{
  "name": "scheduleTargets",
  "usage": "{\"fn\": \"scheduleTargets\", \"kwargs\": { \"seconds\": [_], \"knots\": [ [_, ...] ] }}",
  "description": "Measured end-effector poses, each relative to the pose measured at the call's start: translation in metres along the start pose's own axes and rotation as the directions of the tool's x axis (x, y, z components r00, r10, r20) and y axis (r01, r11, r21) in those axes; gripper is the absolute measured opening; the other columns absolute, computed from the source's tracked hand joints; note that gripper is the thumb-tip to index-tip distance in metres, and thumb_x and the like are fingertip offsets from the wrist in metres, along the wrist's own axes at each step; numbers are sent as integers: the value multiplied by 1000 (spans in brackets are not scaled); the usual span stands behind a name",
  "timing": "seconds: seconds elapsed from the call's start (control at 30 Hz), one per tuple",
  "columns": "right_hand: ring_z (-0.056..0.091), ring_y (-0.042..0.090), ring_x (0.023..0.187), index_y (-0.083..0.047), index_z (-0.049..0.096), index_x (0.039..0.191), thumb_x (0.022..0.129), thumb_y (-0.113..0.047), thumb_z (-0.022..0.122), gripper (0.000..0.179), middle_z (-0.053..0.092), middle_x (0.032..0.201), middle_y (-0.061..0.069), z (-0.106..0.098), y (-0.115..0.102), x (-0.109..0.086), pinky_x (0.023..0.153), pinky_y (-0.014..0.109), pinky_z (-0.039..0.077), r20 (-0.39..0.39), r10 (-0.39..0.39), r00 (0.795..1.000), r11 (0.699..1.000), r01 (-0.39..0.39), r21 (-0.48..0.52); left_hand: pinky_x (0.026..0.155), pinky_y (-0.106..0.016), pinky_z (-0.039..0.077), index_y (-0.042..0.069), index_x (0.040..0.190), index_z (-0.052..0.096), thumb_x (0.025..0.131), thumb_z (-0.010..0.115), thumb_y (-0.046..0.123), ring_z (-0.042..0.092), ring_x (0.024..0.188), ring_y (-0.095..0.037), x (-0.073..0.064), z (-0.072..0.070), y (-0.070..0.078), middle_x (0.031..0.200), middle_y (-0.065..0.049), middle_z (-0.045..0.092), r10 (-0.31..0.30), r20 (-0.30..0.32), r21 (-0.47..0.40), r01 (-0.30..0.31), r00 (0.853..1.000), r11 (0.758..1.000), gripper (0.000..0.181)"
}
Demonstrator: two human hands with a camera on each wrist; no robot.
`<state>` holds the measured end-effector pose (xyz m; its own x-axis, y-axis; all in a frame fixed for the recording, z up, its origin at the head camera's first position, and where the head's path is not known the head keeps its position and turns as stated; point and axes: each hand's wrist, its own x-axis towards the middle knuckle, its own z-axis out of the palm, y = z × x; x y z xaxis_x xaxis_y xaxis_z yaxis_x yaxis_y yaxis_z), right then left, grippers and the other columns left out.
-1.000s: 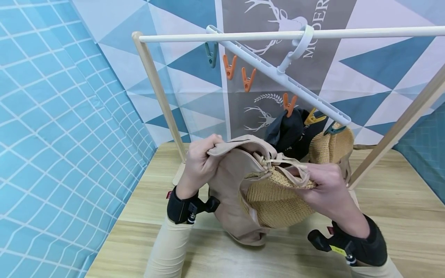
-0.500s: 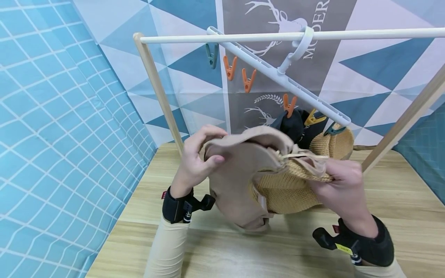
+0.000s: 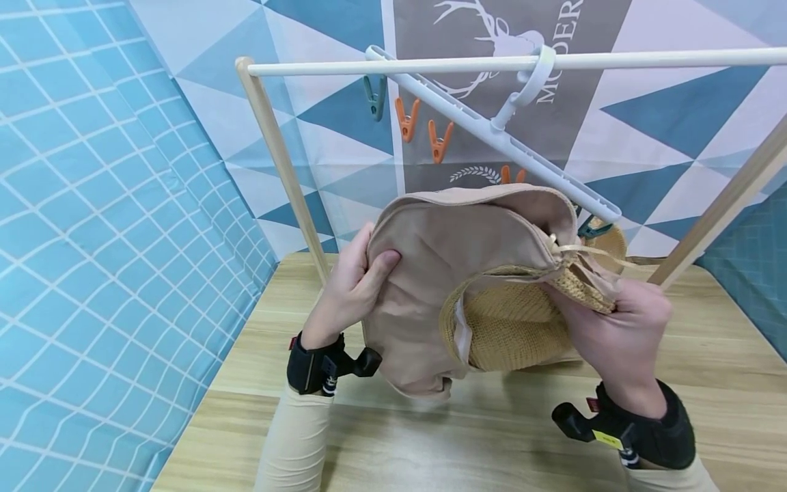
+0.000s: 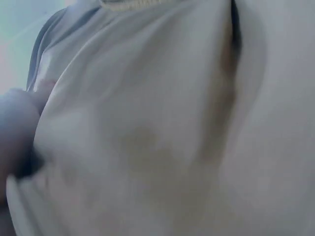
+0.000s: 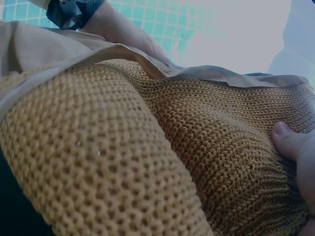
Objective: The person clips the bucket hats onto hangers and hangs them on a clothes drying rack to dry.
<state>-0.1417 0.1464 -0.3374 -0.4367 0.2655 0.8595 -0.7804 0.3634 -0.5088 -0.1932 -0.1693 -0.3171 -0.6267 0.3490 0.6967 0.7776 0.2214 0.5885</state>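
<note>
A beige cloth sun hat (image 3: 424, 260) with a tan knitted part is spread between both hands above the table. My left hand (image 3: 347, 290) pinches the left edge of its brim, thumb on the near face. Bunched cloth and knit at the right side, beside a thin tie cord (image 3: 593, 251), are gripped by my right hand (image 3: 624, 324). In the right wrist view the thumb (image 5: 290, 140) lies on the coarse knit (image 5: 211, 123). Pale cloth (image 4: 147, 113) fills most of the blurred left wrist view, where part of the left hand (image 4: 17, 130) shows at the edge.
A white rail (image 3: 381, 67) on wooden posts carries a pale blue hanger (image 3: 467, 119) with several clips, such as an orange clip (image 3: 438, 142). Behind the held hat, a tan knitted piece (image 3: 610, 247) hangs near the dark green clip (image 3: 593, 227). Below lies the wooden table (image 3: 430, 451).
The sun hat has been raised and spread wider, now covering the dark item behind it. My left hand relaxed its grip briefly, then pinched the brim again; my right hand moved rightward.
</note>
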Motion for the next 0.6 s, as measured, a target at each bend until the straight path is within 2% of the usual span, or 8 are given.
{"fn": "scheduleTargets", "kwargs": {
  "seconds": [0.17,0.23,0.3,0.37,0.4,0.47,0.53,0.6],
  "knots": [
    [58,-20,66,12,81,79,93,-54,92,69,74,84,-36,2,3,0,68,5,38,27,9,1000,1000,-8,-11,75,-25,42,-5,105,50,113,45,62,53,76,-14,1,2,2,88,-16,50,44,-30,36,-43,999,998,68],
    [54,-20,63,8,82,78,94,-54,91,64,72,82,-37,0,3,1,66,6,37,51,21,998,999,-20,-28,75,-25,42,-5,104,49,114,45,60,52,76,-14,2,3,1,88,-16,50,63,-46,49,-61,997,997,66],
    [60,-19,68,-1,87,89,93,-39,94,39,76,89,-36,-5,3,2,69,5,41,107,38,993,999,-35,-33,75,-25,42,-5,103,49,115,44,58,52,76,-15,2,3,0,87,-16,50,87,-60,61,-84,994,995,64],
    [67,-17,78,1,87,101,85,-14,99,24,78,98,-34,-10,1,5,76,7,48,201,72,977,997,-65,-44,74,-25,41,-5,102,49,116,44,55,50,74,-15,3,3,-1,85,-15,49,117,-73,73,-112,990,991,62],
    [71,-14,83,2,86,107,79,-1,98,30,80,102,-30,-12,-1,7,79,7,51,248,92,964,996,-85,-37,73,-25,40,-5,102,48,116,44,54,50,73,-16,3,3,-2,84,-15,48,134,-79,78,-128,988,989,61],
    [76,-11,96,6,82,120,65,16,94,57,82,112,-26,-18,-3,10,85,8,56,333,120,935,993,-115,-34,71,-25,39,-4,100,47,117,43,52,47,70,-16,3,2,-3,82,-14,47,162,-87,88,-155,983,984,59],
    [78,-5,106,12,75,129,59,17,97,73,83,121,-18,-21,-4,13,90,9,59,379,123,917,988,-149,39,70,-25,38,-4,99,46,117,44,51,45,68,-16,4,1,-4,80,-13,45,180,-93,99,-171,979,980,58],
    [81,1,111,10,71,139,64,8,102,82,83,128,-8,-23,-4,13,91,10,60,376,95,922,969,-173,179,69,-25,37,-4,99,46,117,44,51,44,67,-16,4,0,-5,79,-12,45,186,-93,115,-175,978,978,58]
  ]
}}
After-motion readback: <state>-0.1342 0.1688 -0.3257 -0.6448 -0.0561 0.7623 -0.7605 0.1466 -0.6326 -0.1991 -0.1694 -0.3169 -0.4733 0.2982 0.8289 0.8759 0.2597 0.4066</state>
